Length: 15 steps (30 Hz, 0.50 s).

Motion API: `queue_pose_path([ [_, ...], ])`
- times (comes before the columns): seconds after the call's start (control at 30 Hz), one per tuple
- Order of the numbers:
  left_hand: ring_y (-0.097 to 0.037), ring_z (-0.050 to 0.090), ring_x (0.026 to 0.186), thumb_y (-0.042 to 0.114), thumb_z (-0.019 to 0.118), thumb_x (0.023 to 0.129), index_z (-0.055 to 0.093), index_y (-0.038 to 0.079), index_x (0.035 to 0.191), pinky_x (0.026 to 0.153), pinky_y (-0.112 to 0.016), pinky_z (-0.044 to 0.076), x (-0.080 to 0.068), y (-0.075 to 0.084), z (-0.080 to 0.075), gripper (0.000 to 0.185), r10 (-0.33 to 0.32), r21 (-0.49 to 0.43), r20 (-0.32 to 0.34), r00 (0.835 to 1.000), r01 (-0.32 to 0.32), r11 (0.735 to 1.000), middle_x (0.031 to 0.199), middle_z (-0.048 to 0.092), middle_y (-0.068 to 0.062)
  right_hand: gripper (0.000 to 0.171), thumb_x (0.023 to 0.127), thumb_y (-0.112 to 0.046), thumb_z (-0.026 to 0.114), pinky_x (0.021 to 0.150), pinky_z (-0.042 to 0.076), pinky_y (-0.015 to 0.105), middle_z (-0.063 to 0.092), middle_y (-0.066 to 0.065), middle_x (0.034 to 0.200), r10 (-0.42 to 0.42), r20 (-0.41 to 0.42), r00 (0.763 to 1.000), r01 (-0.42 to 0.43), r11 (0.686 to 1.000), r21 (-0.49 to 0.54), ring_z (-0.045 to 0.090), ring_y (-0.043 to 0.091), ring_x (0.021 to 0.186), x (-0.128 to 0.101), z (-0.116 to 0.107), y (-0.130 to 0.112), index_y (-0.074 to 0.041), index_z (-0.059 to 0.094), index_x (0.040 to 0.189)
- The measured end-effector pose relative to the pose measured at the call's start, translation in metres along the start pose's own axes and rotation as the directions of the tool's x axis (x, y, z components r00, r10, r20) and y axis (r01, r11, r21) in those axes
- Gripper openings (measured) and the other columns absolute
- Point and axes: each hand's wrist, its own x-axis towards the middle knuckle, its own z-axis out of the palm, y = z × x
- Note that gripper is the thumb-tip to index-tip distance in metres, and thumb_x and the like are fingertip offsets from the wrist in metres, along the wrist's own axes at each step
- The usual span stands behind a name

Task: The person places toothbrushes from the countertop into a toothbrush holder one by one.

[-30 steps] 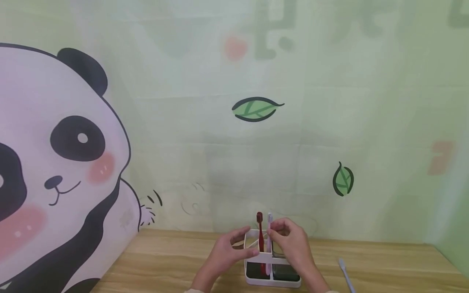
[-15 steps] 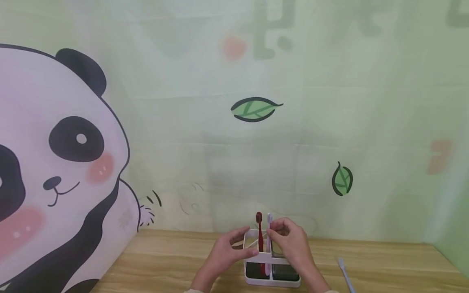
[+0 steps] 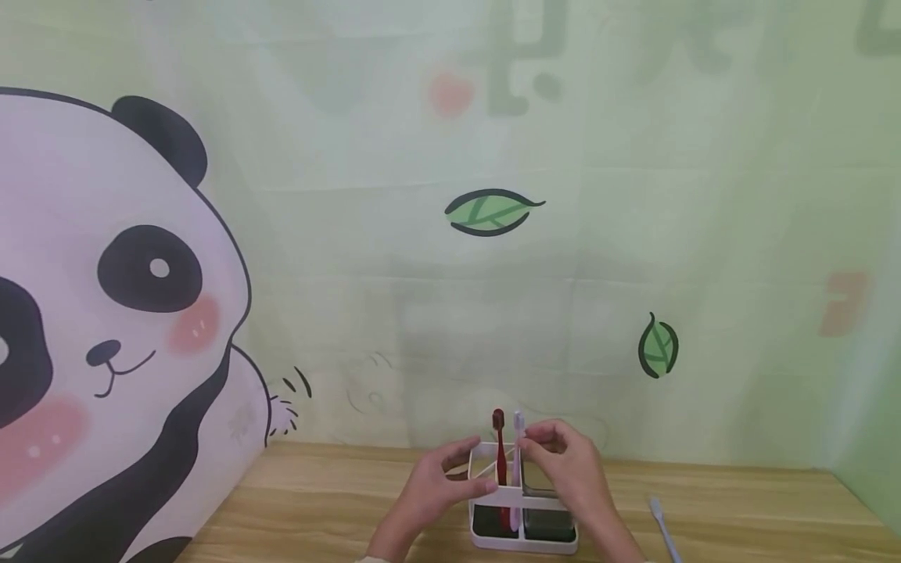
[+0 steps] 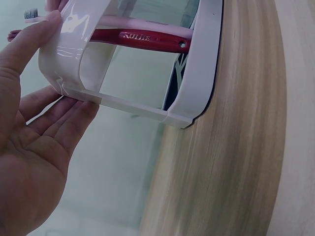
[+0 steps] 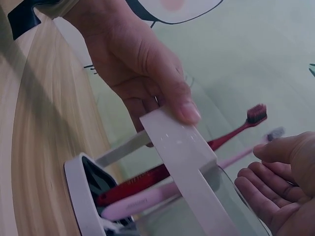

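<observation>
- Fingers of the left hand (image 3: 439, 478) grip the white plastic toothbrush holder (image 3: 503, 496), which I see upright on the wood-grain worktop (image 3: 338, 485).
- Dark-red plastic toothbrush (image 3: 501, 467): head up in the holder's left section; I count it done.
- Pale-pink plastic toothbrush (image 3: 517, 469): just beside it, same section; seemingly placed.
- Right hand (image 3: 570, 465): fingers loosely bent, gripping nothing; thumb contact with the pink one I can't tell.
- Pale-blue toothbrush (image 3: 662, 520): lying on the worktop, well apart; I judge it left to do.

Red toothbrush (image 3: 501, 463), white holder (image 3: 522, 497)
</observation>
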Motion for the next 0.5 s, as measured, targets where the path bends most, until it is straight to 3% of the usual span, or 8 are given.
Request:
queue_pose_path([
  [0.5, -0.044, 0.063, 0.127, 0.025, 0.09, 0.088, 0.06, -0.001, 0.148, 0.1, -0.052, 0.057, 0.0, 0.0, 0.001, 0.071, -0.016, 0.013, 0.002, 1.0, 0.016, 1.0, 0.147, 0.06, -0.023, 0.022, 0.098, -0.018, 0.08, 0.081, 0.056, 0.024, 0.075, 0.005, 0.104, -0.072, -0.015, 0.997, 0.07, 0.994, -0.088, 0.069, 0.019, 0.098, -0.001, -0.041, -0.003, -0.002, 0.074, 0.112],
])
